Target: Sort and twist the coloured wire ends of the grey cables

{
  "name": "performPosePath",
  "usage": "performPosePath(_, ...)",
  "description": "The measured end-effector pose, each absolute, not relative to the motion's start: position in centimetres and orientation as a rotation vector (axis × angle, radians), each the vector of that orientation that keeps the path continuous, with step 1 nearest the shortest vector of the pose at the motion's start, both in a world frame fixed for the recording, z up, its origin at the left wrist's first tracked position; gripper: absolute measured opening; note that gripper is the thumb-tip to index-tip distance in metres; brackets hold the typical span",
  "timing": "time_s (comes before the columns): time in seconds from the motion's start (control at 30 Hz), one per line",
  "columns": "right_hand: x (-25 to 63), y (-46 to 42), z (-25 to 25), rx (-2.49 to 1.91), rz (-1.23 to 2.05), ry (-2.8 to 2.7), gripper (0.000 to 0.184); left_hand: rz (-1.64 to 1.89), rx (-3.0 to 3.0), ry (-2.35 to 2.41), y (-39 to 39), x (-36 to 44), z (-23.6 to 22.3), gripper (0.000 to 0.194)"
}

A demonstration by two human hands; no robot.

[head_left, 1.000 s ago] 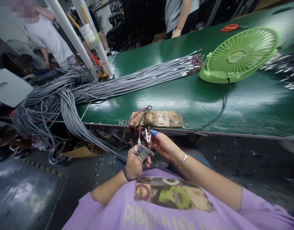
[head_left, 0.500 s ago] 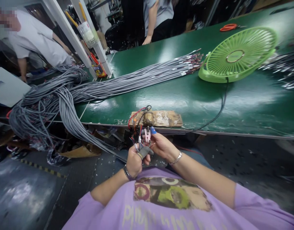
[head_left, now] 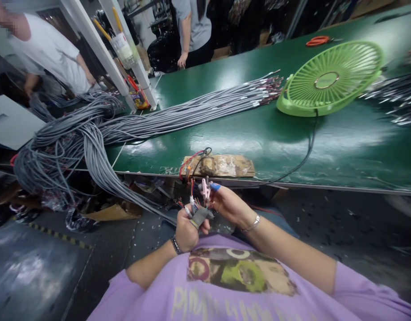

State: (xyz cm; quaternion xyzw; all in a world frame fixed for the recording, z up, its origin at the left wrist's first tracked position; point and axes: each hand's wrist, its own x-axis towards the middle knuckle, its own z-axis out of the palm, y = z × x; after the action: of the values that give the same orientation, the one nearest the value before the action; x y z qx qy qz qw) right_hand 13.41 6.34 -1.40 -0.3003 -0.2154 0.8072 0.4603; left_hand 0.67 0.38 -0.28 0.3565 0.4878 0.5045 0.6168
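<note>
Left hand (head_left: 187, 229): closed around gray cable ends (head_left: 192, 203), with a gray finger sleeve (head_left: 200, 217) pressed over the grip; dark wristband (head_left: 175, 245) at the wrist.
Right hand (head_left: 228, 205): pinching a pink clip (head_left: 206, 191) between thumb and fingers; blue thumb cover (head_left: 215, 186) on the thumb, silver bracelet (head_left: 252, 224) at the wrist.
Cable ends: upright in the left grip, just below the table's near edge, sprouting thin colored wires (head_left: 197, 204) toward the clip; exact contact between wires and clip too small to tell.
Wooden board (head_left: 234, 166): lying along the near edge of the green table (head_left: 225, 139), just beyond both hands, with a red wire (head_left: 186, 161) and a dark loop at its left end.
Gray cable bundle (head_left: 178, 115): stretched across the table, stripped tips toward the green fan (head_left: 325, 81).
Hanging cables (head_left: 100, 151): drooping over the edge from the tangled heap (head_left: 47, 165) and running toward the left hand.
Fan cord (head_left: 307, 156): curving down to the table edge.
Orange-handled tool (head_left: 317, 41): lying beyond the fan.
Co-workers: one in white (head_left: 47, 49) at far left, another in gray (head_left: 195, 29) behind the table.
</note>
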Motion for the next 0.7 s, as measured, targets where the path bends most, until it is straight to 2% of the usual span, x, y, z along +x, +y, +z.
performPosePath(0.2,13.15,6.06,-1.45,-0.935,1.665,-0.74,0.049,1.205,0.78,1.155,0.87,1.12,0.04,0.045)
performPosePath(0.33,12.87,6.21,-1.36,-0.839,1.836,-0.641,0.05,1.188,0.763,1.183,1.07,1.23,0.11,0.049)
performPosePath(0.47,12.73,6.5,-1.53,-0.735,1.967,-0.476,0.043,1.174,0.768,1.205,1.08,1.23,-0.11,0.049)
performPosePath(0.7,12.61,6.56,-1.08,-0.69,1.943,-0.384,0.031,1.141,0.787,1.24,0.97,1.14,-0.49,0.048)
